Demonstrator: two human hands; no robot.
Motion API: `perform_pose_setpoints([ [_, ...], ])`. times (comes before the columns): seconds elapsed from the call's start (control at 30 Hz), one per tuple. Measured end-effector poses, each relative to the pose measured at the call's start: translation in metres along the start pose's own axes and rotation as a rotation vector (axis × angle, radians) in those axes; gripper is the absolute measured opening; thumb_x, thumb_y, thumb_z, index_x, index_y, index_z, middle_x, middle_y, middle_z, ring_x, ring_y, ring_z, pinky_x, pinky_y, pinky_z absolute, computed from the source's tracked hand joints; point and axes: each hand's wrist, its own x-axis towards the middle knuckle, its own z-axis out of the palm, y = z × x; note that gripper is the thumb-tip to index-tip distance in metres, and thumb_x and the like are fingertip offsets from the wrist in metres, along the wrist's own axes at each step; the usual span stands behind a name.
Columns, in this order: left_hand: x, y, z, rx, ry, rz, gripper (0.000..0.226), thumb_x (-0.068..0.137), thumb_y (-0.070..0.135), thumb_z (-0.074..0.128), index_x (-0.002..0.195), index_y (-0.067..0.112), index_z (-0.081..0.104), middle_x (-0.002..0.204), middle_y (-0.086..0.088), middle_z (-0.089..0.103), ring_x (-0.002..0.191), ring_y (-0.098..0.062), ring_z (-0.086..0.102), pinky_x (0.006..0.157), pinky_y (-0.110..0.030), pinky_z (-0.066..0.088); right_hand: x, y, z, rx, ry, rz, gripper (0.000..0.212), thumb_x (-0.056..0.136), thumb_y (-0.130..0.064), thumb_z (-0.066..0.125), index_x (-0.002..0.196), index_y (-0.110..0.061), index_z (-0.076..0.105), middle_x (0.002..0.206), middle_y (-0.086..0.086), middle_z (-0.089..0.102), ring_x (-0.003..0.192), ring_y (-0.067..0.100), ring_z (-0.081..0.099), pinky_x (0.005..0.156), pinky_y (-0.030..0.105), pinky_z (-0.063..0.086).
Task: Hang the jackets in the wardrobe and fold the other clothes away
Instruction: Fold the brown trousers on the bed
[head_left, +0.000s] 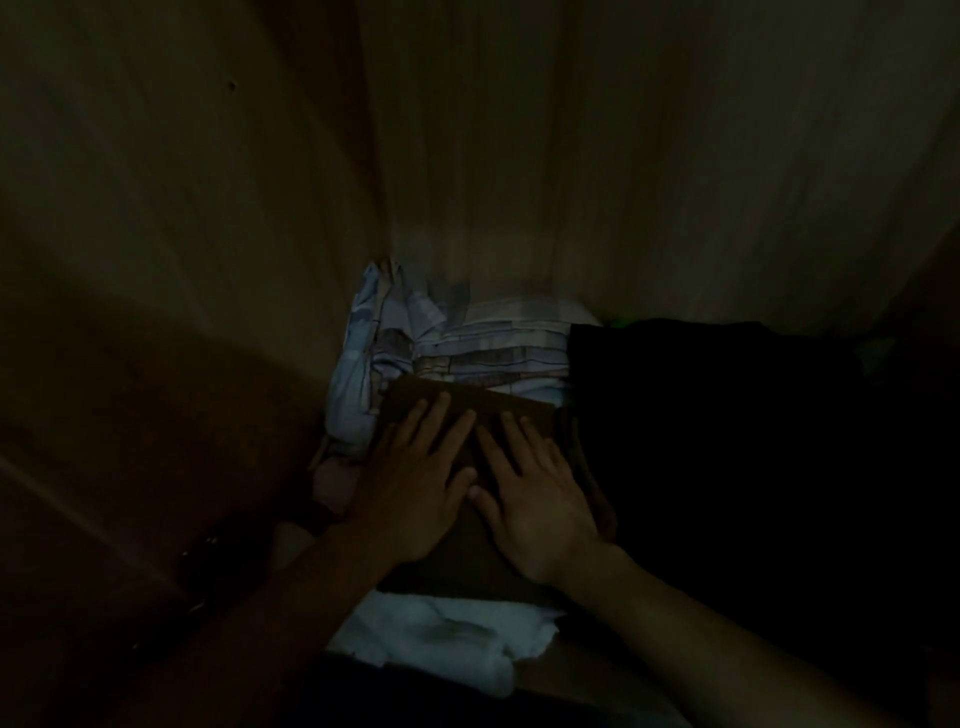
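Observation:
In the dim wardrobe a folded brown garment (488, 402) lies on a pile of clothes. My left hand (415, 488) and my right hand (535, 499) lie flat on top of it, side by side, fingers straight and pointing toward the back wall, thumbs nearly touching. Behind the brown piece sits a folded pale blue patterned cloth (467, 343). A black garment (717, 415) lies to the right of my hands. Under the brown piece's near edge a white cloth (441, 634) shows.
The wooden side wall (182, 234) stands close on the left and the wooden back wall (623, 156) right behind the pile. A small green patch (618, 322) peeks out behind the black garment. The light is very low.

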Motion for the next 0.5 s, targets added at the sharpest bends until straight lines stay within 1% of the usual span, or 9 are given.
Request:
perform_pose_setpoints([
  [0.07,-0.002,-0.006,0.018,0.034,-0.054,-0.011,0.077,0.087,0.066,0.001,0.157,0.035,0.005,0.166,0.002,-0.008,0.153,-0.023,-0.004,0.121,-0.043,0.007,-0.001,0.009,0.017,-0.004,-0.047,0.057,0.086,0.084,-0.071,-0.005,0.157,-0.026,-0.001,0.164,0.006,-0.008,0.151,0.024,-0.011,0.122,0.042,-0.004],
  [0.1,-0.004,-0.008,0.027,0.043,-0.068,-0.018,0.076,0.087,0.068,0.0,0.157,0.037,0.003,0.166,0.003,-0.011,0.153,-0.022,-0.006,0.121,-0.042,0.004,-0.002,0.013,0.024,-0.008,-0.055,0.079,0.086,0.084,-0.073,-0.005,0.157,-0.026,-0.003,0.164,0.005,-0.01,0.15,0.023,-0.013,0.121,0.04,-0.005],
  [0.2,-0.008,-0.015,0.047,0.031,-0.087,-0.044,0.073,0.088,0.07,-0.003,0.156,0.042,-0.002,0.165,0.007,-0.016,0.152,-0.018,-0.012,0.119,-0.038,-0.003,0.0,0.018,0.039,-0.016,-0.056,0.111,0.083,0.088,-0.072,0.0,0.157,-0.026,0.0,0.164,0.005,-0.008,0.15,0.024,-0.013,0.122,0.041,-0.003],
  [0.23,-0.008,-0.016,0.049,0.024,-0.089,-0.05,0.074,0.087,0.071,-0.005,0.155,0.042,-0.005,0.164,0.008,-0.017,0.152,-0.017,-0.014,0.118,-0.037,-0.004,0.001,0.017,0.041,-0.015,-0.059,0.115,0.085,0.086,-0.072,-0.003,0.157,-0.026,0.001,0.165,0.005,-0.007,0.15,0.024,-0.013,0.122,0.041,-0.003],
  [0.33,-0.008,-0.014,0.045,0.018,-0.082,-0.06,0.081,0.079,0.076,-0.019,0.152,0.044,-0.01,0.164,0.008,-0.019,0.151,-0.017,-0.015,0.119,-0.038,-0.005,0.001,0.016,0.037,0.002,-0.049,0.11,0.094,0.079,-0.074,-0.012,0.157,-0.025,0.003,0.165,0.006,-0.006,0.15,0.024,-0.013,0.121,0.04,-0.003],
  [0.37,-0.008,-0.012,0.043,0.015,-0.068,-0.061,0.081,0.08,0.076,-0.019,0.153,0.043,-0.009,0.164,0.007,-0.017,0.152,-0.018,-0.013,0.119,-0.041,-0.003,0.001,0.015,0.035,0.008,-0.04,0.109,0.094,0.079,-0.074,-0.013,0.157,-0.025,0.004,0.165,0.007,-0.005,0.15,0.025,-0.012,0.121,0.041,-0.004],
  [0.43,-0.011,-0.007,0.037,0.028,-0.012,-0.058,0.073,0.09,0.07,-0.003,0.155,0.038,0.0,0.165,0.003,-0.008,0.153,-0.022,-0.005,0.121,-0.046,0.001,-0.004,0.009,0.031,0.013,0.006,0.128,0.094,0.08,-0.074,-0.016,0.157,-0.025,0.007,0.164,0.009,-0.003,0.151,0.028,-0.009,0.121,0.045,-0.005],
  [0.5,-0.019,-0.002,0.038,0.025,0.042,-0.049,0.068,0.094,0.062,0.01,0.157,0.034,0.007,0.166,0.001,-0.002,0.153,-0.022,-0.001,0.121,-0.046,0.005,-0.014,0.002,0.031,0.007,0.044,0.152,0.095,0.081,-0.074,-0.018,0.157,-0.025,0.01,0.164,0.01,-0.002,0.151,0.029,-0.006,0.121,0.047,-0.006],
])
